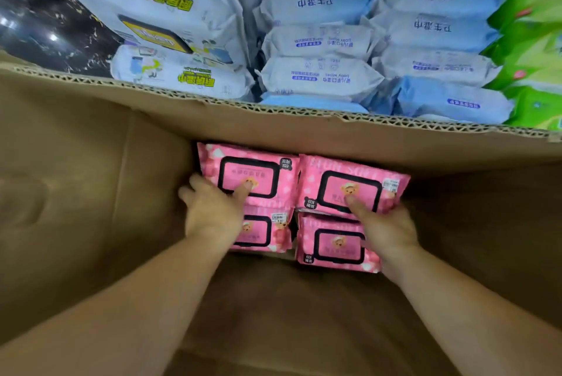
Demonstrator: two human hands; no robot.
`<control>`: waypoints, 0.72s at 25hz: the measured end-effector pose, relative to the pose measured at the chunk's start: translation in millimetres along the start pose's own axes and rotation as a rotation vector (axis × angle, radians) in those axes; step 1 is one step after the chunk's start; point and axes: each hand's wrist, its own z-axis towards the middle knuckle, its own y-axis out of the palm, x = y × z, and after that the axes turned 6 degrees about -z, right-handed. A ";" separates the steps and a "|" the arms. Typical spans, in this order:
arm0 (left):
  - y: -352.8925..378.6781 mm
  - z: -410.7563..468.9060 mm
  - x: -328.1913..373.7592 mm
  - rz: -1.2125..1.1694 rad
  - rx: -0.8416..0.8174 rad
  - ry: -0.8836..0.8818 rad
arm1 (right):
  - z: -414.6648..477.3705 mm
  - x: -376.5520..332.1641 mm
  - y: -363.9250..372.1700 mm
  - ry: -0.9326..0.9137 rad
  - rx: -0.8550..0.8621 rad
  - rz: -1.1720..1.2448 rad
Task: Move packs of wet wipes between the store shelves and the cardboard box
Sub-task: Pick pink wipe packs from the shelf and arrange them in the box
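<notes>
Several pink wet-wipe packs with black-framed lids lie against the far wall inside the open cardboard box [91, 193]. My left hand [213, 208] grips the far left pink pack [258, 169], thumb on its lid and fingers round its left edge. My right hand [386, 226] grips the far right pink pack [343, 184], thumb on its lid. That pack is tilted up over the near right pink pack [331, 248]. A near left pink pack [261, 232] lies partly under my left wrist.
Beyond the box's torn far rim [304, 114] the shelf holds stacked white and blue wipe packs [322, 77], larger white packs with yellow lettering [170, 26] at left, and green packs [529, 41] at right. Dark marbled floor [45, 26] shows at far left. The box's near floor is bare cardboard.
</notes>
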 end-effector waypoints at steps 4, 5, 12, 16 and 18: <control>20.0 14.1 5.6 -0.303 0.047 -0.112 | 19.1 -13.3 6.0 -0.050 -0.037 -0.120; 22.1 17.4 7.3 -0.284 0.047 -0.132 | 22.0 -15.0 5.9 -0.042 -0.062 -0.171; -26.0 -48.0 28.5 -0.087 -0.157 -0.124 | -33.0 -22.8 -40.8 -0.030 -0.174 -0.191; -51.7 -107.5 73.8 -0.332 -0.322 -0.112 | -96.4 -43.5 -66.5 -0.120 -0.197 -0.053; -59.3 -137.9 94.8 -0.363 -0.375 -0.050 | -129.0 -59.8 -81.0 -0.184 -0.202 0.002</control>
